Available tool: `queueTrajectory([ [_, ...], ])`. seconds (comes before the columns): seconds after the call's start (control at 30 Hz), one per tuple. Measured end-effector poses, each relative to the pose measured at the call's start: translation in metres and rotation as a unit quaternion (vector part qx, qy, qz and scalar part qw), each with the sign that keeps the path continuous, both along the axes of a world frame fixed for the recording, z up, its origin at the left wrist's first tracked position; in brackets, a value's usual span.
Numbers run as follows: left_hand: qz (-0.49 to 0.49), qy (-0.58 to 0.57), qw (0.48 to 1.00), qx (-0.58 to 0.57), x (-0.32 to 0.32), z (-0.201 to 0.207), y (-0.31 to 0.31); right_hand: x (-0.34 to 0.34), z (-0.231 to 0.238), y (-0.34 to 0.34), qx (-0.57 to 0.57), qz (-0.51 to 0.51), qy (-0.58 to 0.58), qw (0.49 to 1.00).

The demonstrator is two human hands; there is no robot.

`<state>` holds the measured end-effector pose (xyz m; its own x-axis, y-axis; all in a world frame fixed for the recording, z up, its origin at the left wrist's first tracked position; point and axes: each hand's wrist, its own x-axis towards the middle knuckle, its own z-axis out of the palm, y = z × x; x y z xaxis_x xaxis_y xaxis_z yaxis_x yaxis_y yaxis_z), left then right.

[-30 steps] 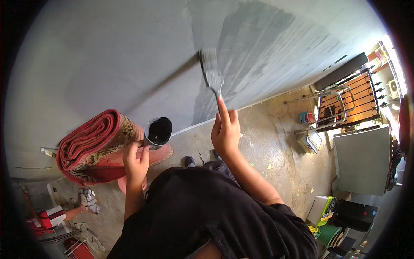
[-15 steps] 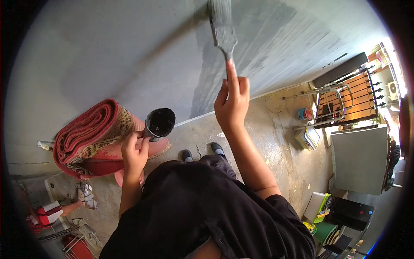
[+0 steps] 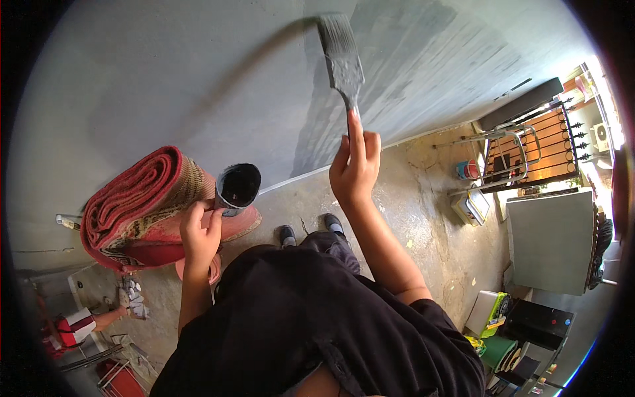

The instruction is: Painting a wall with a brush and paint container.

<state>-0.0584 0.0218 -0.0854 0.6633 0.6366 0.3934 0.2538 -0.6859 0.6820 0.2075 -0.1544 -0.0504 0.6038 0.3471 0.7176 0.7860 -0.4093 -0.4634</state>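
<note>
Your brush [image 3: 346, 66] is higher on the wall [image 3: 198, 79] than a second ago, bristles seemingly touching beside the dark patch [image 3: 403, 40]; the strokes are probably reaching further up. Your right hand [image 3: 357, 169] is closed round its handle, forefinger extended along it. Apart from it, your left hand [image 3: 200, 231] grips the cup [image 3: 239, 173] near the rug [image 3: 129, 205]. You can't make out writing on brush or cup.
</note>
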Motion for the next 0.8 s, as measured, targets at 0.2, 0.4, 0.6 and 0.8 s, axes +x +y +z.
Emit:
queueTrajectory([
  [0.2, -0.009, -0.007, 1.000, 0.005, -0.001, 0.007, 0.002, -0.014, -0.051, -0.001, -0.063, 0.014, 0.096, 0.993],
  [0.4, 0.019, -0.007, 1.000, 0.003, -0.023, -0.005, 0.007, -0.038, -0.068, -0.018, -0.046, -0.009, 0.085, 0.995],
  [0.6, 0.011, -0.007, 1.000, 0.000, -0.024, -0.005, 0.006, -0.018, -0.027, 0.008, -0.007, -0.013, 0.035, 0.999],
  [0.8, 0.019, -0.028, 0.999, 0.016, -0.026, 0.001, 0.003, -0.037, -0.064, -0.003, -0.070, -0.010, 0.072, 0.995],
])
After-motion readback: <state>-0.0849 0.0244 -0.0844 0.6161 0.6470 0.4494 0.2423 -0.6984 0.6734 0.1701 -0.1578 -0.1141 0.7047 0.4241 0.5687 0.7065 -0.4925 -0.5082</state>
